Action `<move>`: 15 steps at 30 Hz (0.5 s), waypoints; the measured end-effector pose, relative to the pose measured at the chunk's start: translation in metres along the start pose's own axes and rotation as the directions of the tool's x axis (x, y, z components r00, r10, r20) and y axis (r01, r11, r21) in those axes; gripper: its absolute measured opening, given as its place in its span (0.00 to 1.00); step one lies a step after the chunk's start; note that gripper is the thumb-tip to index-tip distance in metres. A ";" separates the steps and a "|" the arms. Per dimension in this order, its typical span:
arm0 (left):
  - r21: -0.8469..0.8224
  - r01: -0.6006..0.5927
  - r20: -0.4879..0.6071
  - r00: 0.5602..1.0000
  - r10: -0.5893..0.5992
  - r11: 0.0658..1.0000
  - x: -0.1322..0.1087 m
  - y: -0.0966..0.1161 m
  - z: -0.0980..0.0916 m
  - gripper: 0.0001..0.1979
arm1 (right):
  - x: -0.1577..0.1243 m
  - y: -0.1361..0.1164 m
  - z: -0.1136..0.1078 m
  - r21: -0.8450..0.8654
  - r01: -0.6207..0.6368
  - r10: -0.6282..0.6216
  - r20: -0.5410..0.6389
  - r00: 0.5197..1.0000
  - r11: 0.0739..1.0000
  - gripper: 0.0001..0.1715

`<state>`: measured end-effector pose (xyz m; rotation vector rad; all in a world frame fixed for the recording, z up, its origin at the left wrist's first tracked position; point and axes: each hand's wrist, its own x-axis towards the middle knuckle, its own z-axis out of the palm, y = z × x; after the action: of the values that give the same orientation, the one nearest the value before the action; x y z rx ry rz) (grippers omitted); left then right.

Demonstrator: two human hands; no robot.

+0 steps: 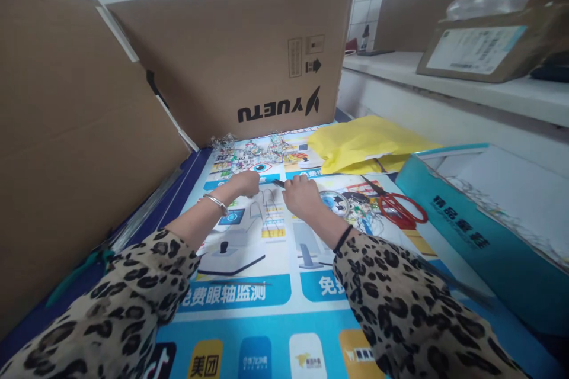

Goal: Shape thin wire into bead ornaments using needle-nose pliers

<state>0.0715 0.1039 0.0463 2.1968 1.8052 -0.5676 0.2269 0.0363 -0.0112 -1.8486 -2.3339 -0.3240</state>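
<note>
My left hand [247, 183] is closed in a pinch above the printed sheet, a silver bangle on its wrist. What sits between its fingers is too small to make out. Facing it, my right hand [303, 195] is wrapped round a small dark-tipped tool [278, 183], which looks like pliers and points toward the left hand. Most of the tool is hidden in the palm. Thin wire strands [268, 208] spread over the sheet just below and between the hands. Beside the right wrist is a clear round roll [334, 204], with a tangle of coloured wire pieces [367, 213] close by.
Red-handled scissors [402, 208] lie right of the wire pieces. A teal box [471, 237] holding wiry pieces stands at the right, a yellow bag [364, 141] behind it. More wire bundles [271, 147] lie at the back, before upright cardboard [213, 65]. A printed sheet [284, 320] covers the table.
</note>
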 end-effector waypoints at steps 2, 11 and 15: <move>-0.023 -0.019 0.010 1.000 0.019 1.000 0.001 -0.002 0.000 0.16 | 0.000 0.000 0.000 -0.004 0.003 -0.003 0.000 1.000 1.000 0.20; -0.200 -0.179 -0.210 0.968 0.137 0.963 -0.001 -0.023 0.006 0.13 | 0.002 -0.001 0.002 -0.022 -0.007 0.008 0.005 1.000 1.000 0.19; -0.303 -0.285 -0.402 0.903 0.149 0.910 -0.004 -0.029 0.012 0.08 | 0.002 0.000 0.004 -0.038 -0.038 0.038 0.004 0.999 0.999 0.21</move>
<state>0.0412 0.1011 0.0388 2.3065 1.6183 0.2302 0.2267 0.0398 -0.0146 -1.9106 -2.3081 -0.3611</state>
